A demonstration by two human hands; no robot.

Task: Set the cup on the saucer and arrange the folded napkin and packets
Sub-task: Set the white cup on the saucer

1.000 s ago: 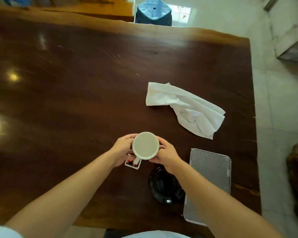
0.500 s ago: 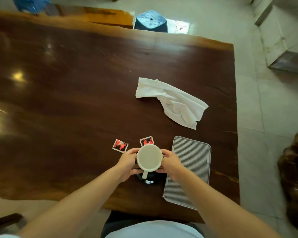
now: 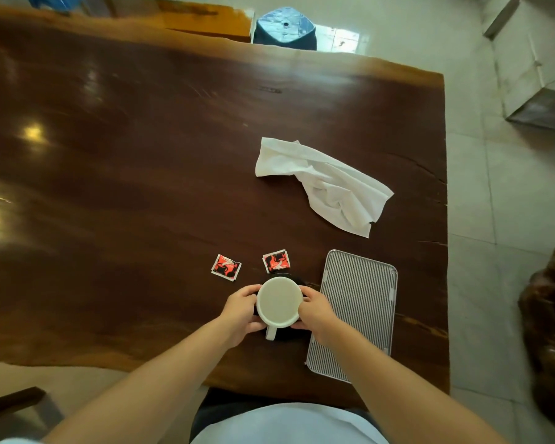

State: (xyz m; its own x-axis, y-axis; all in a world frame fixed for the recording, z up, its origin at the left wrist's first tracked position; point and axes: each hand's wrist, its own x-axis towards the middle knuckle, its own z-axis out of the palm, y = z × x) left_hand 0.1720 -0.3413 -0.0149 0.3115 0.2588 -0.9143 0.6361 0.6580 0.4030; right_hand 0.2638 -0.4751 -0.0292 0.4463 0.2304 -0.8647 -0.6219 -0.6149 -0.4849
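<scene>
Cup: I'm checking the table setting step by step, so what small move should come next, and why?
Probably release the white cup: both hands, left and right, grip it over the black saucer, which peeks out beneath. The white napkin lies crumpled, unfolded.

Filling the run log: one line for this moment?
hands: left, right hold cup | over saucer | napkin unfolded

On the table [image 3: 141, 187], the cup [image 3: 279, 302] sits over the saucer [image 3: 297, 279] near the front edge, between the left hand [image 3: 240, 310] and right hand [image 3: 316, 312], with two packets [image 3: 226, 267] [image 3: 276, 260] just behind it, the tray [image 3: 356, 312] to its right, and the napkin [image 3: 324, 184] farther back.
</scene>
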